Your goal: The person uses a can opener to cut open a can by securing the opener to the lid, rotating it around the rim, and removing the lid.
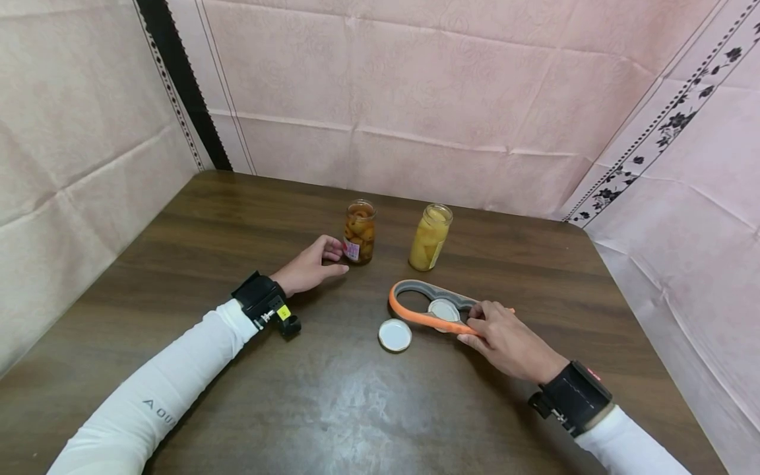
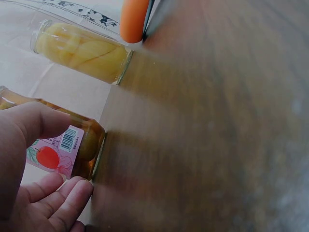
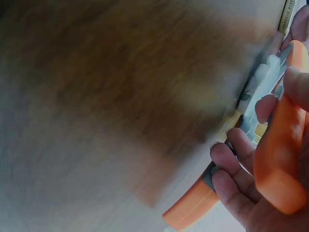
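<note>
On table, orange-grey jar opener (image 1: pixel 424 305) (looped).

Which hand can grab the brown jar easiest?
The left hand. It already sits beside the brown jar, fingers near its label. The right hand is busy gripping the orange jar opener.

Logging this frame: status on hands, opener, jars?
Left hand beside dark jar, fingers loosely curled. Right hand grips opener, a lid in it. Second lid loose on table. Yellow jar open.
</note>
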Tool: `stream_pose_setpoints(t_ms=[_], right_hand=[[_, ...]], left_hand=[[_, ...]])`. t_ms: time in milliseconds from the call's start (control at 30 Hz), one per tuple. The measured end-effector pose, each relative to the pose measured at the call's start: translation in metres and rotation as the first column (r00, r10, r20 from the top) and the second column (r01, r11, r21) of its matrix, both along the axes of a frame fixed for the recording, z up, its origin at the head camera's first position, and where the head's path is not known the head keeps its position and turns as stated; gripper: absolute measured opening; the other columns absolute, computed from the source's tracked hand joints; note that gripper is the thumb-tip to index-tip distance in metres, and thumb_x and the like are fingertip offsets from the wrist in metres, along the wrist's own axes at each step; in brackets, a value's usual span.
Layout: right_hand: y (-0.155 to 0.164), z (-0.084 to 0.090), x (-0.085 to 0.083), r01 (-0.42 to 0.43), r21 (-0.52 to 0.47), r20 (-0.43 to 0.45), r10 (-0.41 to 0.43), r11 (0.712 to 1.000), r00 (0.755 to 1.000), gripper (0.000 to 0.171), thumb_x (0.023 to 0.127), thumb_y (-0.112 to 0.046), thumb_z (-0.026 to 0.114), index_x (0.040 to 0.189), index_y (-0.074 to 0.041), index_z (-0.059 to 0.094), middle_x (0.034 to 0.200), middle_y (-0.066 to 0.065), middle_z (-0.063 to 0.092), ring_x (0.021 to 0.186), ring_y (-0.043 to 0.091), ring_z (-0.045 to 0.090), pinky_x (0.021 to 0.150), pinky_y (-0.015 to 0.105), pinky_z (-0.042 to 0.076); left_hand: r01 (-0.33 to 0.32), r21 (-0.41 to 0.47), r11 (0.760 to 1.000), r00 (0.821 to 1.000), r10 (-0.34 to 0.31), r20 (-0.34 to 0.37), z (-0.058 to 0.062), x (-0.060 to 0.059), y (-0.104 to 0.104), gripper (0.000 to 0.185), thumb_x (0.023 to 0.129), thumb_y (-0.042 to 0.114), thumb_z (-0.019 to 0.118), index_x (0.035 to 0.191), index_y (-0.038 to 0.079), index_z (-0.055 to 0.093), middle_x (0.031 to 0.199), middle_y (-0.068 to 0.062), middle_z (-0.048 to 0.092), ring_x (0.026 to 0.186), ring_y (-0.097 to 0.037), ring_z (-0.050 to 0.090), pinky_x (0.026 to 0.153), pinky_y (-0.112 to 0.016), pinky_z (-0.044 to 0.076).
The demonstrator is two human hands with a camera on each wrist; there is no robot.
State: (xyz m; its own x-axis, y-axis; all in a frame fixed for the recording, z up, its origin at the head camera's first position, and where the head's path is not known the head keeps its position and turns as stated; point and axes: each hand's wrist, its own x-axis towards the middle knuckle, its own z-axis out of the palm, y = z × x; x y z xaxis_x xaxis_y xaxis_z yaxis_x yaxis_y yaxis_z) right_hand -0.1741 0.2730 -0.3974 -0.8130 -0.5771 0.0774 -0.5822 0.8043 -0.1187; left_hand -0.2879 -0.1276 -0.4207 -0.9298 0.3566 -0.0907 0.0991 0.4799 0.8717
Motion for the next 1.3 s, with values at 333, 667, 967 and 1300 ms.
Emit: stream_pose_setpoints(t_ms=[333, 667, 967, 1300], right_hand=[[-0.001, -0.002, -0.001, 0.001, -0.003, 0.0, -0.001, 1.0, 1.0, 0.017, 0.097, -0.033, 0.068, 0.095, -0.017, 0.075, 0.101, -0.001, 0.055, 0.091, 0.014, 0.047, 0.075, 0.028, 0.037], [-0.002, -0.001, -0.003, -0.012, 0.02, -0.086, 0.014, 1.0, 0.996, 0.016, 0.094, -0.03, 0.072, 0.093, -0.015, 0.075, 0.093, -0.001, 0.054, 0.081, 0.012, 0.046, 0.071, 0.029, 0.041], [0.001, 0.0, -0.001, -0.028, -0.055, -0.224, 0.015, 0.998, 0.974, 0.015, 0.092, -0.031, 0.076, 0.09, -0.016, 0.073, 0.089, -0.003, 0.049, 0.077, 0.011, 0.042, 0.067, 0.026, 0.037], [0.015, 0.012, -0.001, 0.054, -0.048, -0.25, -0.064, 0.997, 0.966, 0.018, 0.091, -0.03, 0.076, 0.086, -0.014, 0.069, 0.083, -0.003, 0.053, 0.077, 0.014, 0.047, 0.067, 0.032, 0.041]], left_hand=[[0.006, 0.004, 1.0, 1.0, -0.006, -0.004, 0.001, 0.001, 0.0, 0.051, 0.1, 0.025, 0.065, 0.14, 0.007, 0.041, 0.144, -0.016, 0.049, 0.135, -0.033, 0.049, 0.116, -0.052, 0.039], [0.0, 0.002, 1.0, 1.0, 0.0, -0.01, 0.002, 0.001, 0.0, 0.049, 0.1, 0.024, 0.065, 0.139, 0.007, 0.042, 0.143, -0.016, 0.051, 0.135, -0.032, 0.05, 0.116, -0.051, 0.04], [-0.003, 0.012, 1.0, 1.0, 0.004, -0.026, 0.002, 0.001, 0.001, 0.046, 0.101, 0.024, 0.064, 0.138, 0.007, 0.044, 0.138, -0.015, 0.055, 0.128, -0.031, 0.053, 0.112, -0.05, 0.043], [-0.015, -0.007, 1.0, 0.999, 0.014, -0.047, 0.006, 0.007, -0.001, 0.037, 0.101, 0.023, 0.064, 0.132, 0.01, 0.05, 0.133, -0.012, 0.059, 0.124, -0.029, 0.056, 0.108, -0.049, 0.046]])
